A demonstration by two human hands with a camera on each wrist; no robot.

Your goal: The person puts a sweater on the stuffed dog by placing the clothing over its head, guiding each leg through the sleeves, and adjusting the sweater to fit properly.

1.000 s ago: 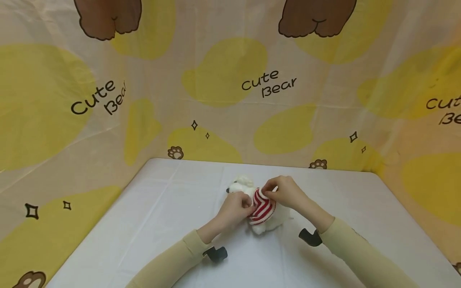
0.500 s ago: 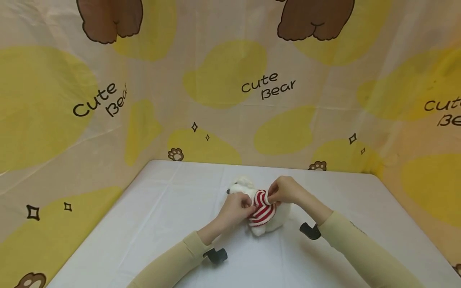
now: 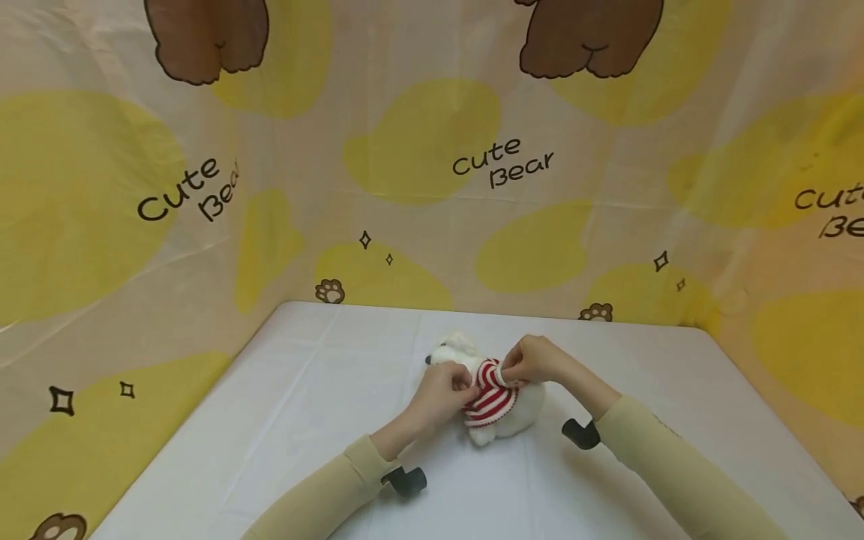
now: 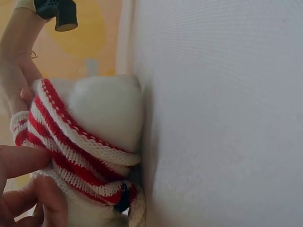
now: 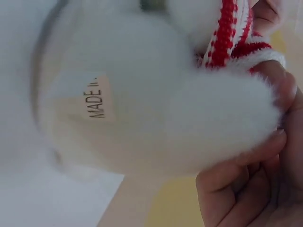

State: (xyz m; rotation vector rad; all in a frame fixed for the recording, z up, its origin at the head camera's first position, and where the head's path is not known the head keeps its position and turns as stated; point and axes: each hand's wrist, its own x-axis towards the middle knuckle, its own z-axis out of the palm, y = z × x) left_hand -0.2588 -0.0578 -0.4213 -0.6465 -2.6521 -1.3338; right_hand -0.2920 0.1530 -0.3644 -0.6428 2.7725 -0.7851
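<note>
A white plush toy animal [image 3: 529,412] with a dark nose lies on the table, its head pointing left in the head view. It wears a red-and-white striped knitted sweater [image 3: 489,405]. My left hand [image 3: 439,390] pinches the sweater near the neck, with the index finger against the stripes in the left wrist view. On the other side, my right hand [image 3: 536,360] grips the sweater's white-edged sleeve cuff [image 5: 262,57] and the furry limb [image 5: 227,106] beside it. A paper label [image 5: 97,97] shows on the toy's underside. A dark blue patch [image 4: 123,198] sits low on the sweater.
The toy lies toward the back of a white table [image 3: 324,420] with rounded far corners. A printed yellow and beige cloth [image 3: 418,150] hangs close behind and along both sides. Black devices, such as the left one [image 3: 405,480], are fixed at both wrists.
My right hand has shifted slightly right and down, drawing the sweater's upper edge into a bunched fold. The left hand stays at nearly the same place.
</note>
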